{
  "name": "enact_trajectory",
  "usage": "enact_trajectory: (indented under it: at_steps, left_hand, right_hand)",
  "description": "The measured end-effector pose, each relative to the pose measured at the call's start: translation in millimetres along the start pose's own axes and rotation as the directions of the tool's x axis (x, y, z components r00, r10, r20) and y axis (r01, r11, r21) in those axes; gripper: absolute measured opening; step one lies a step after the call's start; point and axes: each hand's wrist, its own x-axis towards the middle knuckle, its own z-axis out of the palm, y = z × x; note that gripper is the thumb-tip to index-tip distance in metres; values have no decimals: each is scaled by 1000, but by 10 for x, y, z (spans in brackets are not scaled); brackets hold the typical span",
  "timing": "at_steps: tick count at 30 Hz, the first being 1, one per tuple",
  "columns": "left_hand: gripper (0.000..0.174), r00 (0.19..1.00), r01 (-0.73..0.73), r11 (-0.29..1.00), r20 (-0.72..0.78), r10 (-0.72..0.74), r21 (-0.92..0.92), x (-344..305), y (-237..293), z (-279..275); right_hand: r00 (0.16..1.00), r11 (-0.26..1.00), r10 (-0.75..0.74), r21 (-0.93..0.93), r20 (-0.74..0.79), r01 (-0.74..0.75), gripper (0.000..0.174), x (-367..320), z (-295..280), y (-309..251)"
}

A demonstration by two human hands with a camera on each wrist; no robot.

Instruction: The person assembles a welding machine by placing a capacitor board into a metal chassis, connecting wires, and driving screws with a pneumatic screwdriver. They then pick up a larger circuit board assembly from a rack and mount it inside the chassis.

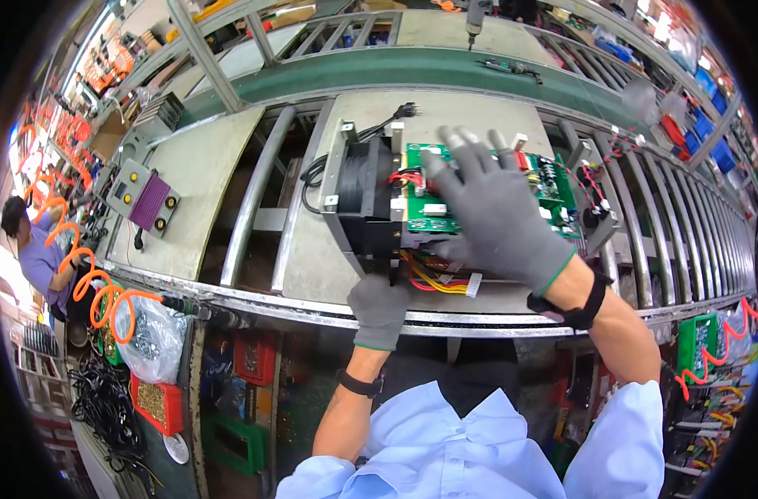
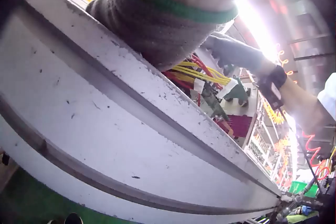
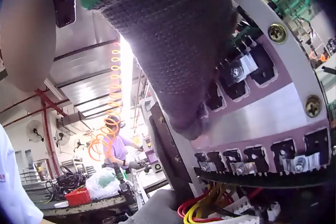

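Observation:
A device with a black fan housing (image 1: 369, 195) at its left end and a green circuit board (image 1: 433, 212) lies on a pale board (image 1: 312, 258). My gloved right hand (image 1: 504, 212) spreads over the circuit board with its fingers extended, overlapping it. In the right wrist view, that hand is close against a metal heat sink (image 3: 257, 121) lined with black transistors. My gloved left hand (image 1: 377, 312) is at the near lower corner of the fan housing; its fingertips are hidden. Yellow and red wires with a white connector (image 1: 474, 285) hang out at the near side.
Metal rollers (image 1: 662, 216) run to the right. A black power cord (image 1: 387, 123) lies behind the device. On the left stands a unit with a purple part (image 1: 150, 201). A screwdriver (image 1: 475, 25) hangs at the back. A red screw bin (image 1: 156, 403) is below left; another person (image 1: 42, 258) is farther left.

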Motion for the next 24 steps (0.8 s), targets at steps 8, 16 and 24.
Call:
enact_trajectory:
  at_steps: [8,16,24]
  left_hand:
    - [27,997,-56,993,55,50,108,-16,-274,58]
    - [17,857,-488,661,169,488,570,-286,-1377,432]
    - [25,981,30,999,193,-31,13,-312,45,-419]
  right_hand:
    - [999,868,-40,497,34,18,42,-1286,-42,-549]
    - [713,652,689,320,129,-688,17,-2846,76,131]
    - [197,197,980,3,-29,-980,16,-4848,-709,206]
